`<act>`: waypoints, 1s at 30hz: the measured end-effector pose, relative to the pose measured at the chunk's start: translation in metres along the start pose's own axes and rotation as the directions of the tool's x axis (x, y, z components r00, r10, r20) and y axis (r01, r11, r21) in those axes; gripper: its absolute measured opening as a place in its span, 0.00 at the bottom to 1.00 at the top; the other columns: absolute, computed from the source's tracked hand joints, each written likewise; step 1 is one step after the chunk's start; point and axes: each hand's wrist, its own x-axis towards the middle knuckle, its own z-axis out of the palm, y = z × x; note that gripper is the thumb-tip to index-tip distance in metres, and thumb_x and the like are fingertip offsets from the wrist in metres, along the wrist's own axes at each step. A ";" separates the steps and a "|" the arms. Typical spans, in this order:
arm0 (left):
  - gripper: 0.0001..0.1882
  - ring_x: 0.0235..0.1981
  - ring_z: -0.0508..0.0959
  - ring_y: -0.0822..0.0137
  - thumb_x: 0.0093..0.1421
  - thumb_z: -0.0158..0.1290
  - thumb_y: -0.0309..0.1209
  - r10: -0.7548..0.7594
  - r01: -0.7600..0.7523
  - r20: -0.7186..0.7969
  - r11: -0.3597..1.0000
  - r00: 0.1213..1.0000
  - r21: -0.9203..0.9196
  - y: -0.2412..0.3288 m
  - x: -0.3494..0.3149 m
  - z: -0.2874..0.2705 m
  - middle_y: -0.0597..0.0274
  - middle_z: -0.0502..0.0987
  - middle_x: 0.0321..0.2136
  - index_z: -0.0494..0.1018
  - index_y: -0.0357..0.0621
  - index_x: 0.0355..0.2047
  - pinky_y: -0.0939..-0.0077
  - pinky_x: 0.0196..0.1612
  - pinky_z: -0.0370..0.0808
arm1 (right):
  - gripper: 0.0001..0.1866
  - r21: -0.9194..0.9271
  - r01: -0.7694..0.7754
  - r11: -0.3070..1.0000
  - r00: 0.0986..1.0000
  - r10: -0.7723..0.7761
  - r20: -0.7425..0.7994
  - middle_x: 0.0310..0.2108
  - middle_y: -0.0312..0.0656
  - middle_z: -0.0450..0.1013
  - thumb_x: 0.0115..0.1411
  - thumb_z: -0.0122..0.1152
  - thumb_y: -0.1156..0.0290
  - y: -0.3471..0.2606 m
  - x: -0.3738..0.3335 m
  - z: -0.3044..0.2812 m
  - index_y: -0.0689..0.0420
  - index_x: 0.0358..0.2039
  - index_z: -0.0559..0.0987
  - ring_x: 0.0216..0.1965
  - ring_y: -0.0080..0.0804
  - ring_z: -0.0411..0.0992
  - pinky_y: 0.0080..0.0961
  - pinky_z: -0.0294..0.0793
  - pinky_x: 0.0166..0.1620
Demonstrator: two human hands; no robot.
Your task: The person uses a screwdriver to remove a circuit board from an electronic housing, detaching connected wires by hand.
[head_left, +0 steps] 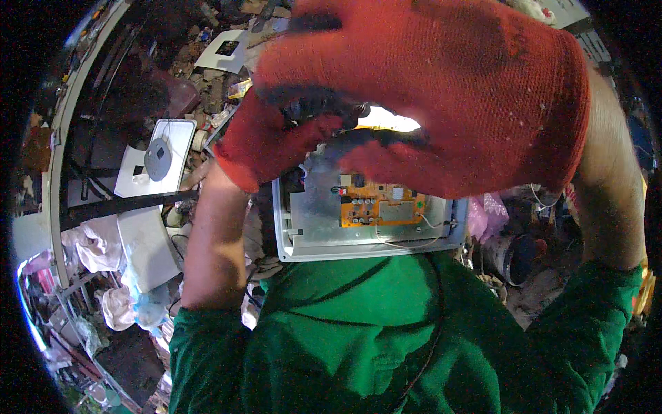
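In a red work glove, my right hand [469, 90] is raised close in front of me, its fingers curled toward the left. My left hand [265, 138], gloved in red too, is beside its fingertips with the fingers bent inward. Something small and dark sits between the two hands, but the gloves hide what it is. Below them rests an opened grey device casing [365, 254] against my green top. Inside it a metal plate [317, 214] carries an orange circuit board [383, 215] with thin wires running to the casing's right side. The casing's far part is covered by my hands.
To the left lie a white panel [181, 141] with a round grey disc [158, 160] and a pale flat cover [146, 248]. A long dark bar [127, 205] crosses there. Pink plastic [488, 215] and a dark bucket [510, 259] are at the right, amid scattered scrap.
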 end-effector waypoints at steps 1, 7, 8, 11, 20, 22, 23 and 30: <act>0.24 0.47 0.84 0.56 0.51 0.69 0.37 0.080 -0.078 -0.061 0.997 0.995 0.023 0.000 0.001 0.001 0.50 0.84 0.44 0.80 0.42 0.48 0.61 0.56 0.76 | 0.26 -0.007 0.014 1.000 1.000 -0.015 -0.018 0.48 0.53 0.75 0.55 0.61 0.76 -0.001 -0.001 0.004 0.60 0.57 0.72 0.45 0.53 0.77 0.39 0.78 0.47; 0.24 0.46 0.85 0.62 0.50 0.71 0.37 0.237 -0.255 -0.185 0.963 0.954 -0.082 -0.003 0.004 0.011 0.52 0.85 0.43 0.80 0.40 0.45 0.66 0.51 0.79 | 0.26 -0.009 -0.004 1.000 0.995 0.003 -0.097 0.48 0.53 0.75 0.56 0.61 0.75 0.000 -0.014 0.013 0.61 0.57 0.72 0.45 0.51 0.77 0.38 0.78 0.47; 0.24 0.47 0.85 0.62 0.50 0.71 0.36 0.219 -0.234 -0.130 0.965 0.967 -0.121 -0.004 0.004 0.011 0.53 0.85 0.43 0.80 0.40 0.46 0.66 0.51 0.79 | 0.26 -0.008 -0.007 1.000 0.994 0.006 -0.109 0.49 0.53 0.75 0.56 0.61 0.75 -0.001 -0.017 0.013 0.61 0.57 0.72 0.46 0.51 0.77 0.38 0.78 0.48; 0.25 0.47 0.84 0.62 0.50 0.71 0.36 0.266 -0.264 0.004 0.960 0.964 -0.091 -0.008 0.006 0.005 0.53 0.84 0.45 0.80 0.40 0.47 0.65 0.51 0.79 | 0.26 -0.005 -0.019 1.000 0.991 0.018 -0.131 0.49 0.53 0.75 0.57 0.61 0.75 -0.003 -0.021 0.013 0.61 0.57 0.72 0.46 0.51 0.77 0.38 0.78 0.48; 0.24 0.45 0.84 0.62 0.53 0.70 0.34 0.360 -0.351 -0.284 0.933 0.889 0.085 -0.010 0.002 0.015 0.54 0.84 0.42 0.78 0.41 0.48 0.65 0.49 0.80 | 0.26 -0.009 -0.024 1.000 0.985 0.022 -0.168 0.50 0.53 0.75 0.58 0.62 0.73 0.000 -0.020 0.016 0.62 0.58 0.71 0.47 0.49 0.77 0.37 0.78 0.50; 0.21 0.44 0.84 0.64 0.56 0.69 0.32 0.341 -0.348 -0.192 0.937 0.920 -0.006 -0.005 0.000 0.017 0.55 0.84 0.41 0.78 0.40 0.48 0.66 0.49 0.79 | 0.26 -0.007 -0.022 1.000 0.985 0.020 -0.172 0.50 0.53 0.75 0.58 0.62 0.73 0.001 -0.019 0.017 0.63 0.58 0.71 0.47 0.48 0.77 0.37 0.78 0.50; 0.21 0.44 0.84 0.65 0.56 0.68 0.32 0.295 -0.314 -0.140 0.939 0.945 -0.140 -0.003 -0.002 0.014 0.56 0.85 0.41 0.78 0.40 0.48 0.67 0.48 0.79 | 0.26 -0.006 -0.025 1.000 0.984 0.024 -0.175 0.50 0.53 0.75 0.58 0.62 0.73 0.001 -0.019 0.017 0.63 0.58 0.71 0.47 0.48 0.77 0.37 0.78 0.50; 0.24 0.47 0.84 0.66 0.54 0.69 0.31 0.051 -0.107 -0.107 0.781 0.993 -0.616 -0.002 0.006 0.022 0.59 0.85 0.44 0.78 0.44 0.52 0.67 0.50 0.79 | 0.27 -0.005 -0.036 0.999 0.980 0.034 -0.194 0.51 0.53 0.75 0.59 0.62 0.71 0.004 -0.016 0.016 0.64 0.59 0.71 0.48 0.46 0.77 0.36 0.77 0.51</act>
